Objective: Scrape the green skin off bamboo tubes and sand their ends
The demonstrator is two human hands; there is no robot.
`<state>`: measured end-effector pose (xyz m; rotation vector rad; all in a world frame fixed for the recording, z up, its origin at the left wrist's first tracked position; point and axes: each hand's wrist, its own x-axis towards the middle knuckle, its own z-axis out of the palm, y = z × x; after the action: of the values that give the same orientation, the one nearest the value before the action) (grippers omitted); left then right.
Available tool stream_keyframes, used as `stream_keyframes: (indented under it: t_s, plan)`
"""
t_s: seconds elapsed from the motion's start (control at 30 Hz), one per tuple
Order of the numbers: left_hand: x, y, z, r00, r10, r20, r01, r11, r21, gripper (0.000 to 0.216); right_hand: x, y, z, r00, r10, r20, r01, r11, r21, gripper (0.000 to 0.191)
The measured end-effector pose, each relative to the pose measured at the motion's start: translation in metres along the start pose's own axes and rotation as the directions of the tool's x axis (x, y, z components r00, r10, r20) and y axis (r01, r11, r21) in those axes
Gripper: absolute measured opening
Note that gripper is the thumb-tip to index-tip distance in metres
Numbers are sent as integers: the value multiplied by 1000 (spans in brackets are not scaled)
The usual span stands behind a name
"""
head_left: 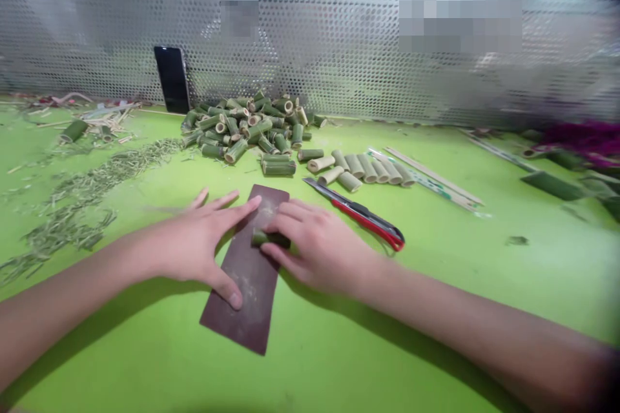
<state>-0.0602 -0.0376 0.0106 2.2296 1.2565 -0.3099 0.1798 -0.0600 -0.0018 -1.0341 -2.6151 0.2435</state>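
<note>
Table [436, 310], sandpaper [252, 310], two hands, one bamboo piece [268, 239] held to the sheet.
Sanding likely goes best with the sandpaper pinned flat and strokes even. The left hand [194, 245] is spread, pressing the sandpaper down. The right hand [320, 245] pinches the bamboo piece against the sheet's middle.

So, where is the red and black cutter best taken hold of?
Best grip the cutter by its thick red-black handle, from above at the near right end: it lies flat on the green table, and its metal tip points far-left.
</note>
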Motion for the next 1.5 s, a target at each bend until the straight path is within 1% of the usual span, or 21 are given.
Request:
stream_keyframes:
  t_s: [0.07,0.13,0.27,0.3,0.43,0.57,0.7,0.83,0.9,0.97,1.03,1.07,1.13,1.17,1.2,1.23,1.27,1.33,1.4,1.43,1.5]
  plan:
    - [4,5,3,997,70,-10,-70,998,-2,145,-3,-3,3,988,-157,0,157,985,78,12]
    - [7,8,5,994,109,-13,-109,994,-5,144,-4,-2,4,977,-212,-1,211,973,90,12]
    - [8,9,8,999,39,9,-39,998,-40,150,-5,1,3,999,13,-50,-13,1000,-7,13]
    - [7,9,9,999,38,5,-37,998,-40,151,-6,-2,2,998,28,-49,-29,1000,-1,12]
    - [6,8,10,996,80,-32,-80,997,-21,150,-7,-13,2,997,-76,24,74,994,76,11]
    - [8,10,10,1000,16,-27,-17,999,-34,150,-4,-13,4,994,100,-45,-102,994,-41,14]
    - [12,11,11,994,80,-70,-81,997,-19,147,-3,-10,6,999,-37,9,37,998,42,12]
    - [11,11,11,993,88,-74,-89,996,-10,148,2,1,5,996,79,-49,-84,989,-122,18]
    - [8,9,8,992,103,-73,-104,994,-14,149,4,6,4,994,88,-63,-98,977,-188,20]
    - [3,4,2,985,90,-149,-101,993,-68,134,4,7,4,994,92,-50,-101,971,-217,18]
    - [-2,-5,-7,930,51,-363,-117,979,-164,95,4,7,4,992,117,-35,-122,964,-236,17]
    - [-4,-9,-12,868,22,-496,-142,968,-205,77,4,7,4,991,131,-32,-135,959,-248,17]
    - [-7,-15,-18,718,-39,-695,-173,957,-234,65,4,8,1,988,151,-28,-153,948,-278,18]
    - [-7,-15,-19,667,-48,-743,-176,959,-220,64,4,9,-1,987,161,-24,-161,942,-294,18]
    - [-7,-12,-17,646,-36,-762,-173,966,-192,63,4,11,-3,985,173,-15,-169,936,-309,18]
    - [-7,-7,-13,658,-2,-753,-172,973,-153,63,4,13,-6,983,186,-1,-176,930,-323,17]
    - [-7,1,-6,693,39,-720,-175,978,-115,63,4,15,-8,980,196,18,-179,924,-337,16]
    - [-9,25,13,803,110,-586,-186,980,-70,60,3,18,-13,976,207,59,-173,915,-364,12]
    - [-12,52,37,887,190,-420,-231,972,-47,60,3,21,-15,975,207,83,-160,908,-386,10]
    - [-14,64,48,910,256,-325,-285,958,-41,65,2,22,-15,975,206,84,-157,905,-394,10]
    - [-14,81,64,910,363,-200,-378,925,-39,70,1,24,-14,977,202,72,-157,902,-402,12]
